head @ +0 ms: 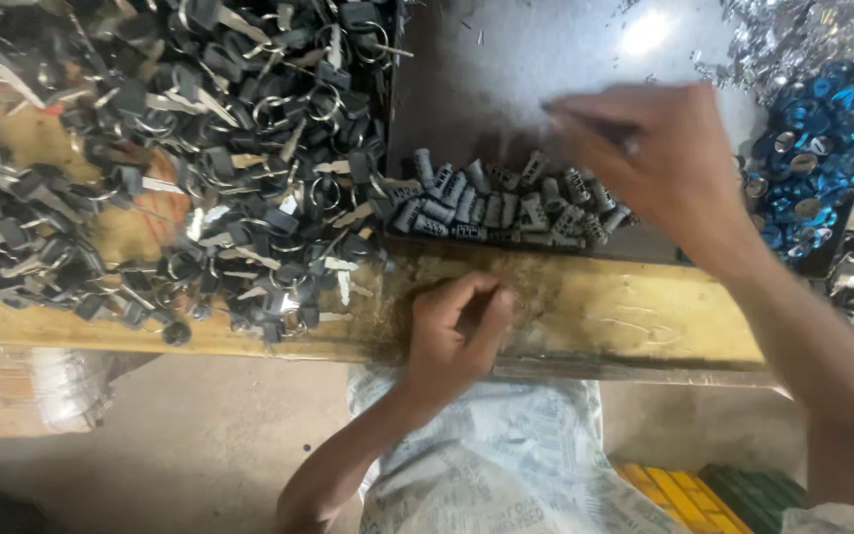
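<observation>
Hundreds of black-headed keys (180, 168) are heaped on a yellow workbench (605, 311). Grey lock cylinders (506, 208) are piled in a dark tray (506, 69); above them the right hand (654, 158) is pinched together. The left hand (457, 331) is curled shut at the bench edge; contents cannot be told.

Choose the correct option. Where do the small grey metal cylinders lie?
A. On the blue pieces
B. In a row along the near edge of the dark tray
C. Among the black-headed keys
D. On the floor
B: the grey cylinders sit clustered along the near edge of the dark tray, under the right hand.
</observation>
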